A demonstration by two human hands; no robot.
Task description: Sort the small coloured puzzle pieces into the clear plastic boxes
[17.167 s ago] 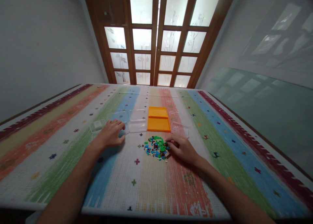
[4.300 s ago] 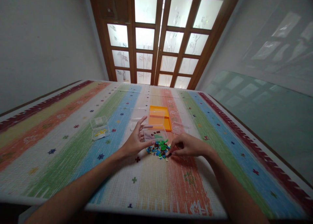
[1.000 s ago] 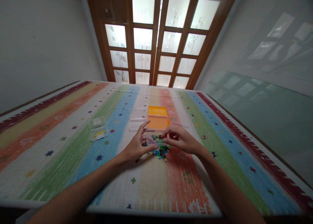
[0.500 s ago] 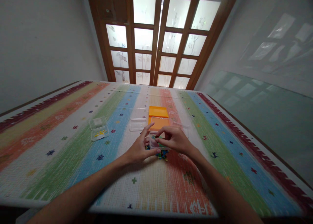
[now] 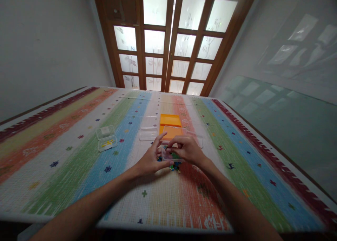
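My left hand point(image 5: 151, 159) grips a small clear plastic box point(image 5: 168, 158) at its left end, the thumb along the near side and the index finger raised. The fingers of my right hand point(image 5: 188, 149) are bent and pinched together over the box's open top. What they pinch, if anything, is too small to make out. Something green shows inside the box. Under and in front of it, a pile of small colourful pieces point(image 5: 174, 166), blue, green and yellow, lies on the cloth, partly hidden by the box and my hands.
An open orange case point(image 5: 170, 120) stands just beyond my hands, with clear plastic trays point(image 5: 149, 134) beside it. To the left, an open clear box point(image 5: 107, 144) holds yellow pieces. A striped cloth point(image 5: 105, 184) covers the table; a wooden door with glass panes point(image 5: 163, 40) is behind.
My right hand's fingertips have shifted very slightly over the clear box. My left hand keeps its hold, and the other things stay where they were.
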